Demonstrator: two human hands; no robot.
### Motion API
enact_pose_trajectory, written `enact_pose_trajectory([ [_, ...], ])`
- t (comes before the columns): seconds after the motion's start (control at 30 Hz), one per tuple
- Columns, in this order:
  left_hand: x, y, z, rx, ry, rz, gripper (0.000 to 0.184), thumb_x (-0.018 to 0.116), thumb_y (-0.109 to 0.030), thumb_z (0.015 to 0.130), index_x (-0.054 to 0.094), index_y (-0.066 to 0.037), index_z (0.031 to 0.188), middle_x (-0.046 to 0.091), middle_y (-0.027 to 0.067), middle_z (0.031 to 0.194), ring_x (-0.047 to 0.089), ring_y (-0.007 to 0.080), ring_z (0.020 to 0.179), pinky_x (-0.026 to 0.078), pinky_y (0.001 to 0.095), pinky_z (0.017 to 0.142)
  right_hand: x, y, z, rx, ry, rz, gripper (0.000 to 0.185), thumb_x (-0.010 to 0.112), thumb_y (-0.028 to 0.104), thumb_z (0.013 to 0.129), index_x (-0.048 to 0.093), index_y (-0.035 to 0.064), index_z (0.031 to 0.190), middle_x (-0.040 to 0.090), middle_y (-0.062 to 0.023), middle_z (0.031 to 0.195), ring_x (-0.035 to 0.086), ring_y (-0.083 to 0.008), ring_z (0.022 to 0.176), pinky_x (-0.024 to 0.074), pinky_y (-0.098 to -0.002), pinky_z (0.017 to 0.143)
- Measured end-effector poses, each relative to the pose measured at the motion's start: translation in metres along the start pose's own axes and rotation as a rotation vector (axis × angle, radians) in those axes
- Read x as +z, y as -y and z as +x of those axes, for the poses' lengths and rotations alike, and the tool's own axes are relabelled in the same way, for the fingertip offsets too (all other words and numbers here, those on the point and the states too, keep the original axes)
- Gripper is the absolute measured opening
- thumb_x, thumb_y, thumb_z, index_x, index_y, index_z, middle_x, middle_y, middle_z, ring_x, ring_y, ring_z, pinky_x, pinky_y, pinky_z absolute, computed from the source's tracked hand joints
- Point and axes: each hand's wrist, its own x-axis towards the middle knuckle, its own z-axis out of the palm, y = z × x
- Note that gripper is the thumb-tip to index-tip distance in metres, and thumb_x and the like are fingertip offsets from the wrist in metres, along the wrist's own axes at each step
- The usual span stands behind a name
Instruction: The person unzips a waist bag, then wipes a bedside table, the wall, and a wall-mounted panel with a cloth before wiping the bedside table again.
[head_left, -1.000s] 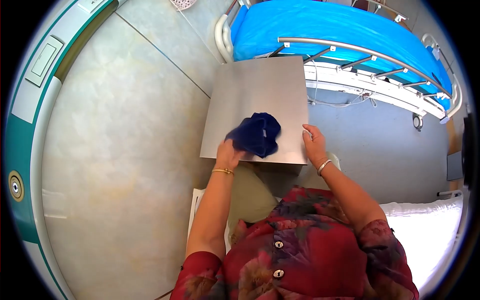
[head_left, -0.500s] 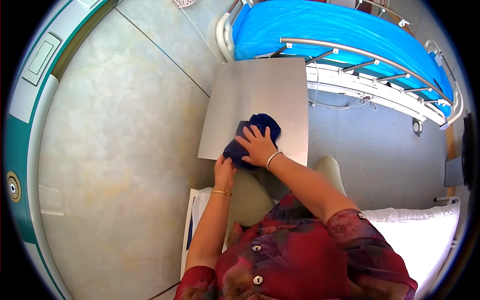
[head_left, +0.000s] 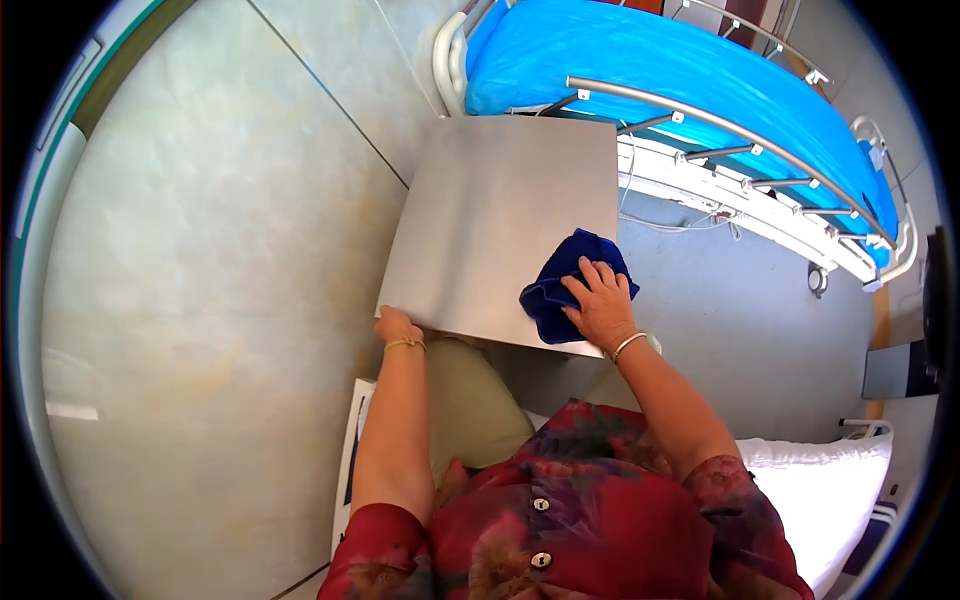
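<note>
A dark blue cloth (head_left: 553,290) lies bunched on the metal tabletop (head_left: 490,190), at its near right corner. My right hand (head_left: 603,305) presses down on the cloth, fingers bent over it and gripping its folds; a bangle circles that wrist. At the near left corner of the tabletop, my left hand (head_left: 398,325) is closed around the edge, its fingertips partly hidden. Part of the cloth reaches to the tabletop's right edge.
Beyond the table stands a bed with a blue cover (head_left: 660,60) and a metal side rail (head_left: 745,122). A white-covered seat or bed (head_left: 815,490) is at the lower right. Pale floor (head_left: 220,250) stretches left. A cable (head_left: 670,226) hangs under the bed.
My right hand has moved right with the cloth, from mid front to the right corner. My left hand has let go of the cloth and moved left onto the table corner.
</note>
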Motion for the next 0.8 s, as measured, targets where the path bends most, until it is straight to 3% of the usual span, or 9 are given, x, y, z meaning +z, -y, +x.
enact_pose_trajectory([
  [0.07, 0.012, 0.0, 0.002, -0.07, -0.066, -0.244, 0.05, 0.041, -0.025, 0.086, 0.035, 0.011, 0.121, 0.047, 0.0266, 0.12, 0.051, 0.0374, 0.105, 0.043, 0.0425, 0.088, 0.002, -0.003, 0.008, 0.026, 0.042, -0.01, 0.046, 0.069, 0.03, 0.066, 0.055, 0.0167, 0.108, 0.044, -0.0116, 0.124, 0.041, -0.0284, 0.111, 0.0341, -0.0428, 0.085],
  [0.17, 0.026, -0.017, -0.027, -0.061, -0.281, -0.084, 0.048, 0.039, -0.027, 0.089, 0.036, 0.012, 0.118, 0.051, 0.0264, 0.115, 0.055, 0.0374, 0.099, 0.046, 0.0418, 0.085, 0.018, -0.015, 0.033, 0.181, 0.036, -0.121, 0.054, 0.067, 0.033, 0.071, 0.05, 0.0144, 0.118, 0.038, -0.0158, 0.13, 0.035, -0.0334, 0.119, 0.0286, -0.0485, 0.097],
  [0.37, 0.03, -0.034, -0.061, 0.0, -0.317, 0.329, 0.046, 0.036, -0.029, 0.091, 0.036, 0.01, 0.115, 0.053, 0.0262, 0.109, 0.056, 0.038, 0.097, 0.047, 0.0421, 0.084, 0.047, -0.042, 0.091, 0.28, 0.066, -0.269, 0.055, 0.059, 0.039, 0.078, 0.045, 0.0148, 0.125, 0.034, -0.016, 0.135, 0.031, -0.0338, 0.122, 0.0273, -0.0481, 0.099],
  [0.7, 0.033, -0.033, -0.053, -0.052, -0.451, 0.431, 0.052, 0.036, -0.033, 0.091, 0.033, 0.01, 0.12, 0.048, 0.0273, 0.116, 0.052, 0.0383, 0.103, 0.043, 0.0408, 0.088, 0.102, -0.121, 0.214, 0.436, -0.106, -0.43, 0.057, 0.056, 0.047, 0.077, 0.047, 0.0168, 0.124, 0.037, -0.0175, 0.132, 0.035, -0.0368, 0.119, 0.0308, -0.0504, 0.095],
  [0.8, 0.034, -0.033, -0.054, -0.07, -0.448, 0.404, 0.053, 0.037, -0.032, 0.091, 0.031, 0.011, 0.121, 0.043, 0.0286, 0.12, 0.049, 0.0382, 0.107, 0.041, 0.0402, 0.091, 0.114, -0.118, 0.251, 0.524, -0.047, -0.386, 0.057, 0.053, 0.048, 0.079, 0.046, 0.0167, 0.125, 0.035, -0.0168, 0.133, 0.032, -0.0368, 0.122, 0.0286, -0.0532, 0.095],
])
